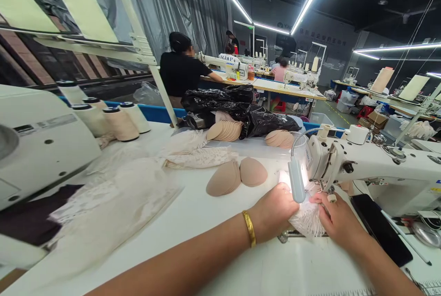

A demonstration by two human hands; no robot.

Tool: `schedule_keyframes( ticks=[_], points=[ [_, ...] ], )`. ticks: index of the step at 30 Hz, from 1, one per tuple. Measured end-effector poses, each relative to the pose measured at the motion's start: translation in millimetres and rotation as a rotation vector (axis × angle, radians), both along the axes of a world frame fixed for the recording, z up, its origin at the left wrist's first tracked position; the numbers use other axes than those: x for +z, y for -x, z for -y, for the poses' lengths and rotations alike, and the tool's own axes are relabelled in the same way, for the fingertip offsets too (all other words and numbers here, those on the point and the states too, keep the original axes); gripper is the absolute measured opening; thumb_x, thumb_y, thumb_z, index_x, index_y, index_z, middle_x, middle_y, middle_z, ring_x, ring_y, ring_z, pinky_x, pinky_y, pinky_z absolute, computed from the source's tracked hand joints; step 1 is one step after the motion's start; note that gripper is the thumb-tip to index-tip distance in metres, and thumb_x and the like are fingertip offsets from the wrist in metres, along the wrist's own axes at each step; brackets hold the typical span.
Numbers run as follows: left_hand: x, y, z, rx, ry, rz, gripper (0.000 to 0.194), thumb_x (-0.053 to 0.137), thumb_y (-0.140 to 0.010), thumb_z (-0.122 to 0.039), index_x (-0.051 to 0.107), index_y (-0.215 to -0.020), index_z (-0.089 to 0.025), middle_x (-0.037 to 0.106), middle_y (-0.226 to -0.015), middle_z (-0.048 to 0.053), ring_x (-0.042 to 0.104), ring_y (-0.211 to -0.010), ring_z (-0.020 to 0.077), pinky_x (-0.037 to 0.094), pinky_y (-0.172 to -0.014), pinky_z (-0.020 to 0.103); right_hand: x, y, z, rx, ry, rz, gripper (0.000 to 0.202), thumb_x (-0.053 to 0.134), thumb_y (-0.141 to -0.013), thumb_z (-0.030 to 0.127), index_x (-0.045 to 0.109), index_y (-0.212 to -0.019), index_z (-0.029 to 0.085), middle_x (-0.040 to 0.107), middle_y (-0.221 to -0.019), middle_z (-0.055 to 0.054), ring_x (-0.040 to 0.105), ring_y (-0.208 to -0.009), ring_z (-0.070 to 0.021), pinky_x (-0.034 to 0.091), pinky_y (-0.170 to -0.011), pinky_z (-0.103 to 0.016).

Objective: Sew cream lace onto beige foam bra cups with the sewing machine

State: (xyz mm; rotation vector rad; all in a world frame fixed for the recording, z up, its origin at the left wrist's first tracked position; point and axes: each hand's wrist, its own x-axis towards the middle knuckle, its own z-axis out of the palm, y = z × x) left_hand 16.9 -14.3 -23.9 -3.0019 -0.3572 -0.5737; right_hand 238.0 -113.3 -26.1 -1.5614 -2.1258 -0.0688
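Observation:
At the needle end of a white sewing machine (361, 160), both my hands are on a piece of white fringed lace (310, 222). My left hand (274, 213), with a gold bracelet at the wrist, has its fingers closed on the lace's left side. Opposite it, my right hand (339, 218) pinches the right edge of the lace close to the presser foot. A lit grey lamp (296, 181) on a bendable neck hangs in front of the needle and hides part of the fabric. Two beige bra pads (223, 179) lie left of my left hand.
White lace fabric (127, 199) is heaped on the left. Stacked beige pads (224, 130) and black plastic bags (241, 107) stand behind. Thread cones (120, 123) are by another machine (41, 139). A phone (381, 229) lies right of my right hand. A person (182, 68) sits further back.

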Motion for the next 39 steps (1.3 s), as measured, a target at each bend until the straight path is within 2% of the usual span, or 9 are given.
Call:
schedule_keyframes(
  ticks=[5, 11, 15, 18, 23, 27, 31, 34, 39],
  points=[
    [18.8, 14, 6, 0.041, 0.073, -0.030, 0.007, 0.068, -0.078, -0.024, 0.062, -0.078, -0.020, 0.064, -0.083, 0.005, 0.059, -0.084, 0.0253, 0.043, -0.090, 0.043, -4.2, 1, 5, 0.043, -0.054, 0.037, 0.037, 0.040, -0.095, 0.007, 0.061, -0.122, 0.021, 0.073, -0.100, -0.010, 0.066, -0.091, -0.0277, 0.056, -0.074, -0.040],
    [40.8, 10, 18, -0.029, 0.269, -0.058, 0.032, 0.064, -0.073, -0.018, 0.061, -0.104, -0.022, 0.067, -0.107, 0.006, 0.060, -0.098, 0.0258, 0.047, -0.083, 0.034, 12.4, 22, 15, 0.342, -0.102, 0.002, 0.054, 0.048, -0.094, 0.006, 0.043, -0.144, 0.025, 0.065, -0.136, -0.010, 0.059, -0.127, -0.0261, 0.050, -0.103, -0.045],
    [47.8, 17, 22, -0.107, 0.296, -0.195, 0.037, 0.061, -0.066, -0.009, 0.058, -0.100, -0.022, 0.066, -0.103, 0.002, 0.061, -0.087, 0.0217, 0.045, -0.069, 0.031, 11.3, 25, 13, 0.274, -0.024, 0.067, 0.041, 0.047, -0.094, 0.006, 0.055, -0.129, 0.026, 0.070, -0.124, -0.008, 0.064, -0.115, -0.0247, 0.053, -0.092, -0.041],
    [46.3, 22, 23, 0.006, 0.199, -0.256, 0.025, 0.064, -0.062, -0.011, 0.054, -0.083, -0.021, 0.065, -0.096, 0.004, 0.058, -0.077, 0.0220, 0.035, -0.060, 0.033, 1.4, 20, 7, 0.136, 0.013, 0.162, 0.036, 0.045, -0.089, 0.001, 0.065, -0.110, 0.024, 0.073, -0.116, -0.009, 0.067, -0.107, -0.0258, 0.054, -0.085, -0.040],
    [35.4, 17, 23, 0.095, 0.061, -0.213, 0.017, 0.066, -0.067, -0.016, 0.052, -0.076, -0.019, 0.063, -0.083, 0.006, 0.054, -0.072, 0.0228, 0.029, -0.063, 0.035, -3.7, 16, 4, 0.051, -0.009, 0.177, 0.044, 0.042, -0.087, 0.000, 0.067, -0.116, 0.022, 0.070, -0.133, -0.009, 0.064, -0.116, -0.0288, 0.053, -0.090, -0.044],
    [24.1, 14, 17, 0.040, 0.046, -0.124, 0.020, 0.066, -0.066, -0.009, 0.056, -0.081, -0.018, 0.068, -0.087, 0.003, 0.055, -0.074, 0.0213, 0.031, -0.073, 0.037, -0.4, 16, 5, 0.107, 0.020, 0.167, 0.046, 0.041, -0.087, -0.001, 0.068, -0.117, 0.023, 0.075, -0.121, -0.006, 0.064, -0.117, -0.0289, 0.053, -0.087, -0.043],
    [14.8, 14, 8, -0.079, 0.066, -0.033, 0.027, 0.059, -0.062, 0.004, 0.055, -0.077, -0.018, 0.070, -0.084, -0.005, 0.056, -0.077, 0.0178, 0.027, -0.082, 0.039, -5.2, 13, 2, 0.024, 0.064, 0.203, 0.054, 0.042, -0.084, 0.000, 0.066, -0.128, 0.022, 0.073, -0.130, -0.008, 0.063, -0.117, -0.0314, 0.052, -0.088, -0.046],
    [11.1, 14, 6, -0.062, 0.036, 0.009, 0.026, 0.057, -0.061, 0.006, 0.053, -0.072, -0.017, 0.068, -0.077, -0.006, 0.054, -0.074, 0.0163, 0.025, -0.081, 0.039, -8.7, 10, 1, -0.023, 0.086, 0.248, 0.060, 0.042, -0.085, 0.002, 0.060, -0.139, 0.021, 0.070, -0.137, -0.008, 0.064, -0.115, -0.0326, 0.051, -0.089, -0.048],
    [11.6, 12, 8, -0.019, -0.021, 0.021, 0.023, 0.057, -0.067, 0.005, 0.047, -0.069, -0.016, 0.063, -0.072, -0.005, 0.051, -0.068, 0.0140, 0.027, -0.081, 0.040, -8.0, 9, 2, 0.030, 0.058, 0.237, 0.057, 0.041, -0.083, 0.000, 0.068, -0.126, 0.025, 0.071, -0.135, -0.004, 0.064, -0.116, -0.0322, 0.052, -0.087, -0.046]
  ],
)
